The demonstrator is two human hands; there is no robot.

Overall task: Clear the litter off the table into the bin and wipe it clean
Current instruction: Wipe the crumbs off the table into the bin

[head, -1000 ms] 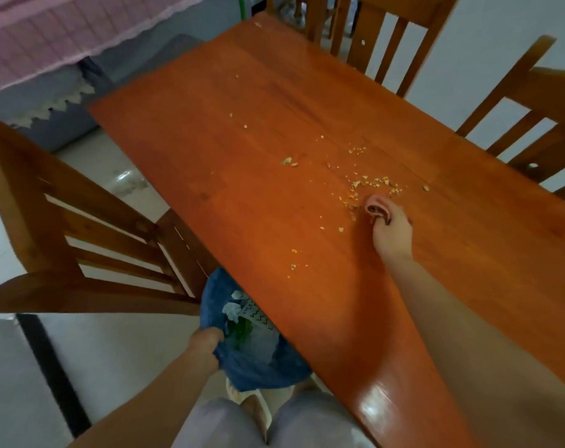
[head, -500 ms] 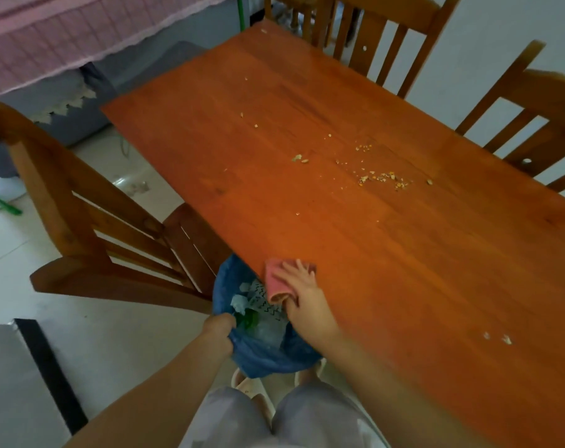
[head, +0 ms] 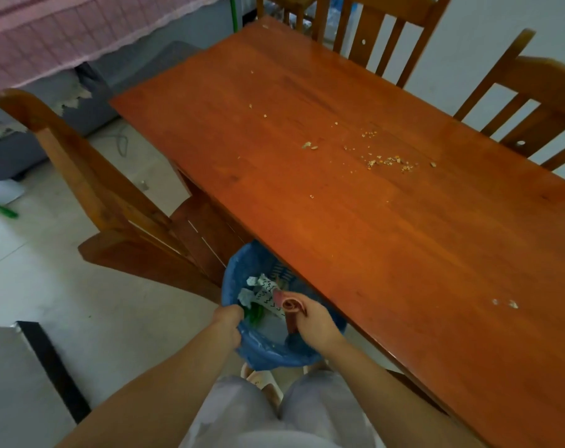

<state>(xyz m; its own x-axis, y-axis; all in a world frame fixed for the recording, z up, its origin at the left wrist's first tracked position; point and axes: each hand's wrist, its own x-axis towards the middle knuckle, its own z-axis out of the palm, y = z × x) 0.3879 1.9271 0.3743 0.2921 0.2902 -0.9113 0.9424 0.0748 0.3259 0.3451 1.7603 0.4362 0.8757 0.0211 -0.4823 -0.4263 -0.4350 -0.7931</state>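
Person stands at the near long edge of a wooden table (head: pixel 387 260); head view looks down over both forearms.

Left hand (head: pixel 227 320) grips the near-left rim of a bin (head: pixel 274 354) lined with a blue bag; fingers curled over the rim, so clenched on it; the bin is held just below the table's edge, its far side tucked under the tabletop.

Right hand (head: pixel 313 320) is over the bin's opening, just off the table edge; it grasps a pink cloth (head: pixel 289 310), bunched and rolled, one end poking up past the thumb, a strip hanging down into the bin.

Inside the bin: crumpled white paper with black zigzag marks (head: pixel 265 294), a pale scrunched scrap beside it, something green (head: pixel 253 313) near the left hand; fine pale bits on the liner's lower wall.

Litter on the table: main scatter of crumbs (head: pixel 387 161) at mid-table toward the far right; a smaller cluster just beyond it; two larger pale pieces (head: pixel 309 145) left of the scatter; single specks further up toward the far end; two whitish flakes (head: pixel 504 303) near the right side, well apart from the rest; tabletop between the crumbs and the bin shows only a stray speck or two.

Wooden chairs: one (head: pixel 119 202) at the left, pushed in beside the bin; two more along the far and right sides; pale tiled floor (head: pixel 41 286) below; grey sofa with pink cover at upper left.
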